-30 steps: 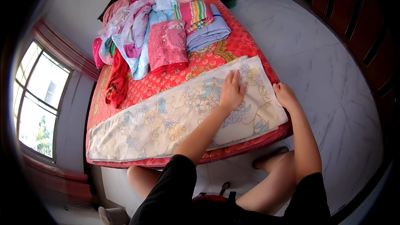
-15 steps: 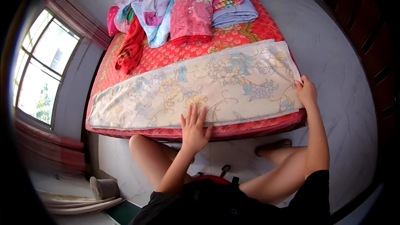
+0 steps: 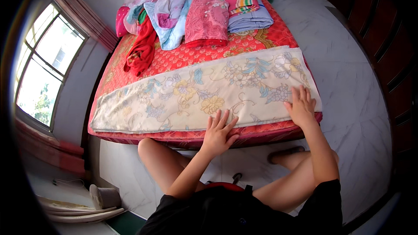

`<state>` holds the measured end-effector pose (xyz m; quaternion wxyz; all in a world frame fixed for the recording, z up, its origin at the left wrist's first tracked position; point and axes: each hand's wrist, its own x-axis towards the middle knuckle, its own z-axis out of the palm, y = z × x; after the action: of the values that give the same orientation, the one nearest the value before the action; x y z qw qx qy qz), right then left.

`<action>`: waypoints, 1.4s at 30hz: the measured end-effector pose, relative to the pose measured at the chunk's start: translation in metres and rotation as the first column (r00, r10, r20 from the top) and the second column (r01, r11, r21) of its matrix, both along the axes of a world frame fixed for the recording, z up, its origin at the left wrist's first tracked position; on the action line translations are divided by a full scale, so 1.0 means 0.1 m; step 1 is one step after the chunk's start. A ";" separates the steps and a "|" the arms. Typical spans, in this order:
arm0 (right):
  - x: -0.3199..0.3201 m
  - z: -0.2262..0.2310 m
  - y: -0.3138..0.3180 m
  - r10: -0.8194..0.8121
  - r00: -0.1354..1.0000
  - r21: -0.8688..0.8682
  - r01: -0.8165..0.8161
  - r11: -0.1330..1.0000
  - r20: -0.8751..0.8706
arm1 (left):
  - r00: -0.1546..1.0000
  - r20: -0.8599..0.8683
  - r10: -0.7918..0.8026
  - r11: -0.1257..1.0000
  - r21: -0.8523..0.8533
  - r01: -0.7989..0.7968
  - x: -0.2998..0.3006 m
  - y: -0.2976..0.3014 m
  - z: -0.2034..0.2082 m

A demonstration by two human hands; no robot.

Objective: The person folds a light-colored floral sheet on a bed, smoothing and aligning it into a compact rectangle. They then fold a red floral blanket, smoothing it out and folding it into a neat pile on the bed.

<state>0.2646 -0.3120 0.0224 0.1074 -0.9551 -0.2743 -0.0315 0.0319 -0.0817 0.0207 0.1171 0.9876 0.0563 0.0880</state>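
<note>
A cream cloth (image 3: 183,91) with blue, yellow and lilac flowers, folded into a long strip, lies across the near end of the bed. It may be a sheet or a curtain; I cannot tell which. My left hand (image 3: 217,135) rests at its near edge, right of the middle, fingers spread over the border. Flat on the right end of the cloth lies my right hand (image 3: 301,105), its fingers stretched out and slightly apart. Neither hand grips anything.
The bed (image 3: 170,55) has a red patterned cover. Toward its far end lie a folded pink cloth (image 3: 207,21), a folded blue quilt (image 3: 250,22), a striped cloth (image 3: 239,1), a crumpled red cloth (image 3: 141,54) and heaped light bedding (image 3: 170,6). A window (image 3: 45,69) is at left.
My right hand has let go of the cloth's right edge and moved left onto its surface, flat. My left hand has slid slightly right along the near edge.
</note>
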 end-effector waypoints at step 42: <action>-1.16 0.53 2.18 0.593 0.804 0.671 -0.409 0.618 -0.056 | 0.779 0.433 0.454 0.667 -0.744 0.025 -0.90 0.50 0.05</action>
<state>0.1485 -0.0942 0.0759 0.4608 -0.7403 -0.4877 0.0418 -0.0576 -0.0314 0.0253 0.4905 0.7691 0.1699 0.3729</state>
